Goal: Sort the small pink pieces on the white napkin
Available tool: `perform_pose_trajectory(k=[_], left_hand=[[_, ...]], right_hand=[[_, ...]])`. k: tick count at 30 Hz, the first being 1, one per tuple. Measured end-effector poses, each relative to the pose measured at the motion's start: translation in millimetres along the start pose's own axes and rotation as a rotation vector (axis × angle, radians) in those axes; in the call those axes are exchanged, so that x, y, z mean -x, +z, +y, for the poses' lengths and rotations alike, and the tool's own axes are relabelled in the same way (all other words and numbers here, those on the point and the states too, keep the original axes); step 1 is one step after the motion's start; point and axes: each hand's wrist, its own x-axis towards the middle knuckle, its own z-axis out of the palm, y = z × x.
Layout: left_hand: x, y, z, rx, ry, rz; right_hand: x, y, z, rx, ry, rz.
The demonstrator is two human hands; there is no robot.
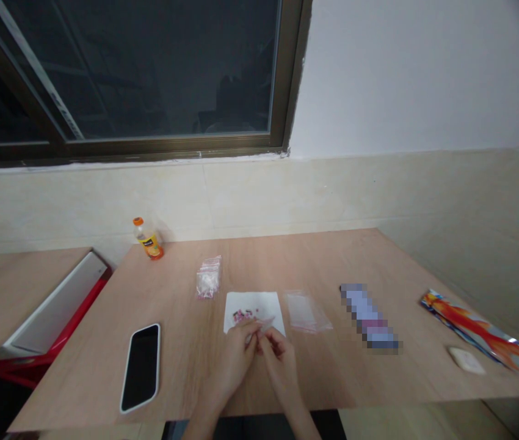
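My left hand [240, 349] and my right hand [279, 355] meet over the near edge of a white sheet of paper [264, 300]. Between their pinched fingertips is a small clear plastic bag [266, 321], mostly covered by the fingers. Several tiny pink and dark pieces [242, 315] lie on the paper just beyond my left hand. To the right of the paper, flat clear zip bags [304, 313] are spread in an overlapping pile. A stack of clear zip bags with pink edges [209, 278] sits farther back on the left; their contents are too small to make out.
A phone [141, 368] lies on the wooden table [177, 354] at left, with an orange drink bottle [148, 238] behind. On the right are a blurred-out oblong item [369, 318], a colourful packet [474, 329] and a small whitish object [466, 360].
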Motion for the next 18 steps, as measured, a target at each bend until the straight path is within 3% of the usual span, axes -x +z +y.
perform_pose_trajectory(k=[2,5,9,15,18], left_hand=[[-1,0,4,-0.032,0.023,-0.018],[-2,-2,9,-0.087,0.121,-0.055],[0,2,9,-0.208,0.170,-0.100],[11,10,17,-0.249,0.263,-0.139],[18,14,26,-0.081,0.297,-0.007]], right_hand=[[1,1,0,-0.096,0.045,0.029],[-2,3,-1,-0.440,0.234,0.047],[-10,4,-2,-0.866,0.402,-0.099],[-21,-3,-4,-0.896,0.467,-0.070],[-29,-3,-15,-0.840,0.397,0.035]])
